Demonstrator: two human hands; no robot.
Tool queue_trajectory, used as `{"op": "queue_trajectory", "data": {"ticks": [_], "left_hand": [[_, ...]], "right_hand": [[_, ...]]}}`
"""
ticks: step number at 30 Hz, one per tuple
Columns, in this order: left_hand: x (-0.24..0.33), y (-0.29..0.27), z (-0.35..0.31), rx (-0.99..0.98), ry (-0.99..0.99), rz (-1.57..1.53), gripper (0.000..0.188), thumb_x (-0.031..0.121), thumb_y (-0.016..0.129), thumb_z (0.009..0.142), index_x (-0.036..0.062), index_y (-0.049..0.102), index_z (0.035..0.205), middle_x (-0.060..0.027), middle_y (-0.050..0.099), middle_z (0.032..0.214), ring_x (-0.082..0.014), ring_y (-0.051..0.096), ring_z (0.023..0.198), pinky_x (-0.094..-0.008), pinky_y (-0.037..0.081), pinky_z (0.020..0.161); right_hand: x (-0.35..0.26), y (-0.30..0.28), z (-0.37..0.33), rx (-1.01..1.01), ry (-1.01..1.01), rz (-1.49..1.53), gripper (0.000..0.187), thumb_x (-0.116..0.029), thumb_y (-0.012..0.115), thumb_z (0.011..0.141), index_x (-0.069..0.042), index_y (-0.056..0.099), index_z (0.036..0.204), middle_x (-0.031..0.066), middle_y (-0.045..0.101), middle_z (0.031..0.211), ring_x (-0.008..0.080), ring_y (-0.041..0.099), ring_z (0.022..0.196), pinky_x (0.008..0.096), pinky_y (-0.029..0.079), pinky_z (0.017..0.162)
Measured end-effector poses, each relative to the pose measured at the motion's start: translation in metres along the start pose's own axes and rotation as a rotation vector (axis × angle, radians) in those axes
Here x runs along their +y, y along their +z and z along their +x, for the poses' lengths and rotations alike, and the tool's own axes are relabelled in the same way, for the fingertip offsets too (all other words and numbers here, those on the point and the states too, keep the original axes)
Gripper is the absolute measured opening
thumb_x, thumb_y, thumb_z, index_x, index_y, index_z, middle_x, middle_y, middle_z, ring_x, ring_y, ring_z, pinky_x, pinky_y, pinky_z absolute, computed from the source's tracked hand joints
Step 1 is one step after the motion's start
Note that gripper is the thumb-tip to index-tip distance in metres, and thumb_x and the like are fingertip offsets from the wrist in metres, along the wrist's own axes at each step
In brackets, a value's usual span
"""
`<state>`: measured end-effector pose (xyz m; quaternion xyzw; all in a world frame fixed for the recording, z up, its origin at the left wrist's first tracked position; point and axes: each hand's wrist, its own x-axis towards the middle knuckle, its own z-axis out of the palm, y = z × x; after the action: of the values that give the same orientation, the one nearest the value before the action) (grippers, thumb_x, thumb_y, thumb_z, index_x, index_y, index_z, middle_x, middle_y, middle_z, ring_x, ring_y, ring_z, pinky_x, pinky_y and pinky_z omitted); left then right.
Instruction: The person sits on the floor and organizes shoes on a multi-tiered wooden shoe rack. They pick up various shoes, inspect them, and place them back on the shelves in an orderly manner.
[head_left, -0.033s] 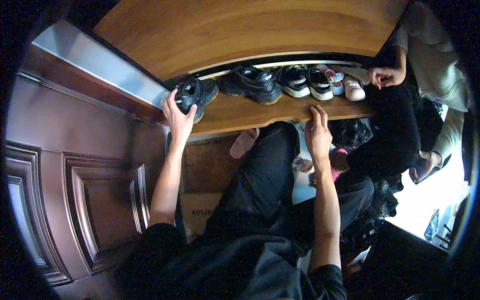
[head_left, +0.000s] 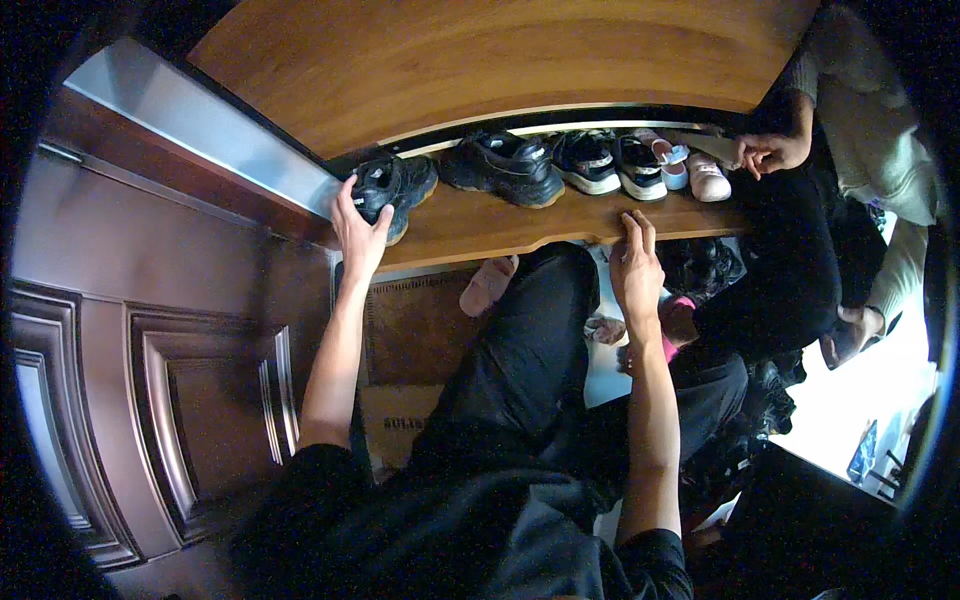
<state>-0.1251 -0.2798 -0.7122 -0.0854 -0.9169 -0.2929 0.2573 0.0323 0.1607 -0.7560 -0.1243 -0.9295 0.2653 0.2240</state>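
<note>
At the left end of the wooden shelf (head_left: 450, 238), my left hand (head_left: 362, 235) grips a black shoe (head_left: 375, 185), thumb on one side and fingers on the other. Its mate, another black shoe (head_left: 418, 180), stands right beside it. My right hand (head_left: 637, 262) is at the shelf's front edge, fingers bent onto the board; its thumb is hard to make out. Along the shelf stand a larger pair of black shoes (head_left: 505, 172), a pair of black sneakers with white soles (head_left: 598, 165), a light blue and pink sandal (head_left: 672, 167) and a small pink shoe (head_left: 708, 180).
A brown panelled door (head_left: 215, 400) is close on my left. A wooden panel (head_left: 490, 60) rises behind the shelf. Below lie a pink slipper (head_left: 487, 287) and a brown mat (head_left: 415, 330). On the right sits another person, one hand (head_left: 775, 150) near the shelf's right end.
</note>
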Motion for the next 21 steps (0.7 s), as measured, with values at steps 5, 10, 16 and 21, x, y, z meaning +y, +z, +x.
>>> {"op": "queue_trajectory", "data": {"ticks": [5, 10, 16, 21], "left_hand": [[-0.027, 0.008, 0.011, -0.101, -0.095, -0.113, 0.055, 0.027, 0.083, 0.101, 0.0125, 0.061, 0.150, -0.0190, 0.063, 0.144, -0.0386, 0.061, 0.135, -0.0491, 0.046, 0.119], [-0.033, 0.009, 0.013, -0.112, -0.155, -0.160, 0.049, 0.028, 0.084, 0.100, 0.0143, 0.065, 0.143, -0.0150, 0.066, 0.142, -0.0352, 0.063, 0.133, -0.0465, 0.048, 0.117], [-0.046, 0.007, 0.020, -0.127, -0.241, -0.279, 0.050, 0.022, 0.088, 0.096, 0.0144, 0.067, 0.141, -0.0130, 0.067, 0.139, -0.0334, 0.064, 0.131, -0.0445, 0.048, 0.116], [-0.017, 0.015, 0.015, 0.083, -0.059, 0.033, 0.050, 0.011, 0.086, 0.091, 0.0111, 0.068, 0.138, -0.0173, 0.063, 0.146, -0.0399, 0.058, 0.140, -0.0512, 0.044, 0.122]], "right_hand": [[0.007, 0.000, -0.002, -0.031, -0.010, 0.004, 0.057, -0.003, 0.066, 0.099, -0.011, 0.058, 0.156, 0.0129, 0.058, 0.163, 0.0430, 0.073, 0.125, 0.0495, 0.067, 0.094], [0.006, 0.002, -0.002, -0.020, -0.011, 0.034, 0.064, 0.000, 0.068, 0.094, -0.011, 0.056, 0.157, 0.0132, 0.054, 0.166, 0.0432, 0.072, 0.128, 0.0492, 0.066, 0.097], [0.000, 0.000, 0.000, -0.021, -0.008, 0.050, 0.054, -0.002, 0.065, 0.101, -0.010, 0.057, 0.154, 0.0141, 0.058, 0.161, 0.0440, 0.072, 0.129, 0.0508, 0.066, 0.097], [0.002, 0.006, 0.000, -0.011, -0.033, 0.026, 0.056, -0.002, 0.064, 0.099, -0.008, 0.055, 0.155, 0.0162, 0.056, 0.162, 0.0452, 0.069, 0.131, 0.0495, 0.065, 0.100]]}}
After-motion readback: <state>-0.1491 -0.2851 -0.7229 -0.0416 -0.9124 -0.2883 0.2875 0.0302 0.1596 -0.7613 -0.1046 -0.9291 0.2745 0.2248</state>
